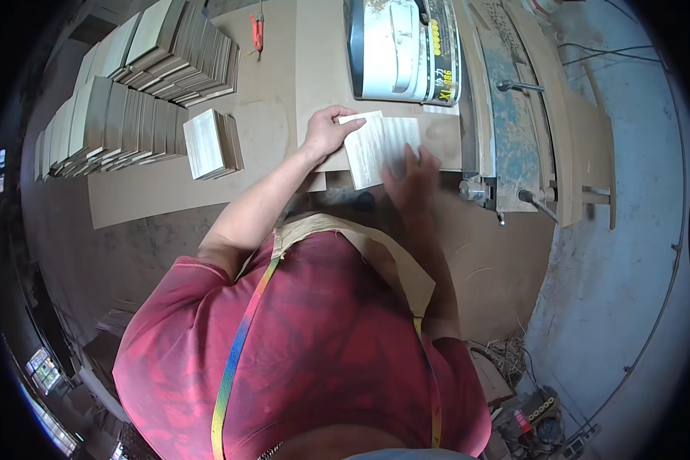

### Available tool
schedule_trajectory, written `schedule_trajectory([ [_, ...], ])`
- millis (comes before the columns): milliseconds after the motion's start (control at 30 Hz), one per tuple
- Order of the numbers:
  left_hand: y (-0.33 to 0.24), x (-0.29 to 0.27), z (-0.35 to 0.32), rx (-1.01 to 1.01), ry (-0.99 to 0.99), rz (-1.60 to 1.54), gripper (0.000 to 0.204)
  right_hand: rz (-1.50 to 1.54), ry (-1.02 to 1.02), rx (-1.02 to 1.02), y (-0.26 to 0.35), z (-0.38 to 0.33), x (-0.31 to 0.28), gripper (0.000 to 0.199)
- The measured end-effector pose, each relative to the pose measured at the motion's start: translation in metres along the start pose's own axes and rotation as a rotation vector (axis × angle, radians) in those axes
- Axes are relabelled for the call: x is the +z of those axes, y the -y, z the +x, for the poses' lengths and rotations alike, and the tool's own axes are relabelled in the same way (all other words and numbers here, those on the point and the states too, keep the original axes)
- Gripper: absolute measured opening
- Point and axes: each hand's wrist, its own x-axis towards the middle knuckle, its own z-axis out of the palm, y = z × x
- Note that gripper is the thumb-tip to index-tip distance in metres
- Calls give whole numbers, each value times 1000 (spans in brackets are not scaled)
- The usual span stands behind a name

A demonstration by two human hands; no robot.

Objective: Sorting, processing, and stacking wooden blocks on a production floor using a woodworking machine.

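My left hand (328, 133) is closed on the upper left edge of a pale, wood-grained board (365, 152), its thumb lying on the face. Right beside that board is a second light board (401, 138), blurred and seemingly in motion. My right hand (415, 176) is at the lower right of this second board, fingers at its edge and thumb below; blur softens the hand, but it appears to grip the board. Both boards are at the near side of the worktable, just in front of a white bucket (395, 54).
Two long rows of stacked boards (107, 126) stand at the left, with a small stack (207, 146) beside them. A red-handled tool (257, 34) lies on the brown sheet (272, 92). At the right is a machine with a worn blue metal bed (517, 130) and protruding handles.
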Motion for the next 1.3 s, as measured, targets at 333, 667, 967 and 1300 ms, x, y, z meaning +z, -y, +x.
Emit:
schedule_trajectory([
  [333, 1, -74, -14, 53, 338, -709, 51, -166, -193, -2, -24, 26, 44, 53],
  [667, 14, -71, -10, -33, 177, -558, 51, -173, -156, 52, -9, 10, 44, 51],
  [967, -7, -42, 8, -55, 44, -428, 36, -150, -223, 129, -27, 105, 70, 39],
  [1300, -16, -17, 26, 18, -97, -104, 34, 107, -66, 77, 48, 47, 42, 62],
])
